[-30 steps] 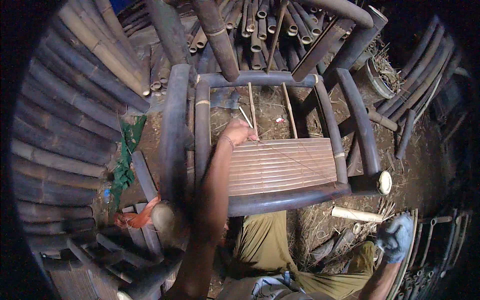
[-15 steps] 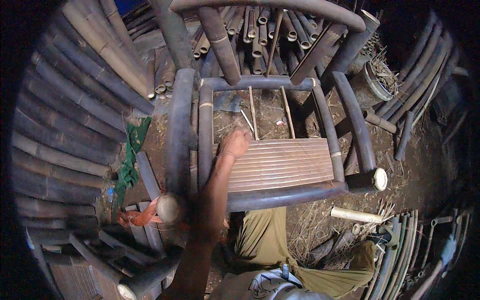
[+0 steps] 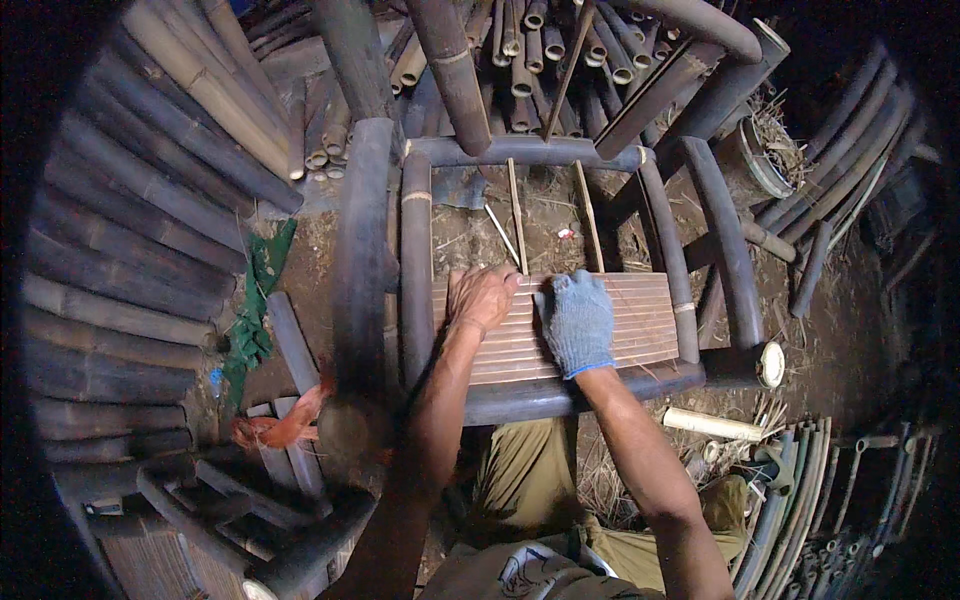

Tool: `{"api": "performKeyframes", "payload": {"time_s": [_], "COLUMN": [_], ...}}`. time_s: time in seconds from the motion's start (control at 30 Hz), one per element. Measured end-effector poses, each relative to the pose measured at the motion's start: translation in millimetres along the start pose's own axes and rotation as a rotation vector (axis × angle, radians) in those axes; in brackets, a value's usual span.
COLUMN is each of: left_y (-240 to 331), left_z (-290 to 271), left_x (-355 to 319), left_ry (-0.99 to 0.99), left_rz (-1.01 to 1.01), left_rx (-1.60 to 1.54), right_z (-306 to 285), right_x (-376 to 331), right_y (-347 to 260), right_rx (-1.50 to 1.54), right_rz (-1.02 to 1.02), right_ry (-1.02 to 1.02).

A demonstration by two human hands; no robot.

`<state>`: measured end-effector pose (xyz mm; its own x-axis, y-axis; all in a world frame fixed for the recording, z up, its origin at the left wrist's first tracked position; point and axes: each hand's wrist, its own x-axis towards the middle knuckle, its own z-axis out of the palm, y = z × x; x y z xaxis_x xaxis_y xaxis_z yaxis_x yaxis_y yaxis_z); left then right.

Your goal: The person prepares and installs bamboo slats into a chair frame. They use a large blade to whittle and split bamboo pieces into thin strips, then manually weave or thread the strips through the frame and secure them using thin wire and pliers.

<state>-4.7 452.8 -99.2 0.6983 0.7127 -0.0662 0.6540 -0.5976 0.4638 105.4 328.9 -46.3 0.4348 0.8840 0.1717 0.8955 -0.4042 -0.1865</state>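
The bare left hand [image 3: 482, 297] lies palm down on the pale slatted bamboo seat panel [image 3: 640, 325], fingers loosely together and curled over its far edge, gripping nothing. Just beside it, the right hand in a blue-grey knitted glove [image 3: 577, 320] presses flat on the same panel, fingers together and extended. The panel sits inside the dark bamboo chair frame [image 3: 416, 250], resting on the frame's near rail.
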Motion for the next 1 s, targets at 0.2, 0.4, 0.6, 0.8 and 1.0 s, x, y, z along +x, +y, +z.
{"api": "performKeyframes", "payload": {"time_s": [0.2,0.4,0.6,0.8,1.0], "left_y": [-6.3,-7.3,-2.3,-6.4,0.1], "left_z": [11.9,8.9,3.0,4.0,3.0], "left_x": [-1.6,-2.0,1.8,0.0,2.7], "left_ry": [0.075,0.134,0.051,0.102,0.069], "left_rz": [0.034,0.08,0.074,0.07,0.036], "left_rx": [-0.093,-0.075,-0.073,-0.113,-0.145], "right_z": [12.7,-67.7,-148.4,-76.6,-57.7], "right_x": [13.2,0.3,44.4,44.1,-17.9], "right_y": [6.2,37.5,19.2,74.8,-11.6], "right_rx": [0.256,0.702,1.544,-0.162,0.519], "right_rz": [0.255,0.149,-0.024,-0.158,-0.056], "right_ry": [-0.332,-0.666,-0.234,-0.605,-0.669]}}
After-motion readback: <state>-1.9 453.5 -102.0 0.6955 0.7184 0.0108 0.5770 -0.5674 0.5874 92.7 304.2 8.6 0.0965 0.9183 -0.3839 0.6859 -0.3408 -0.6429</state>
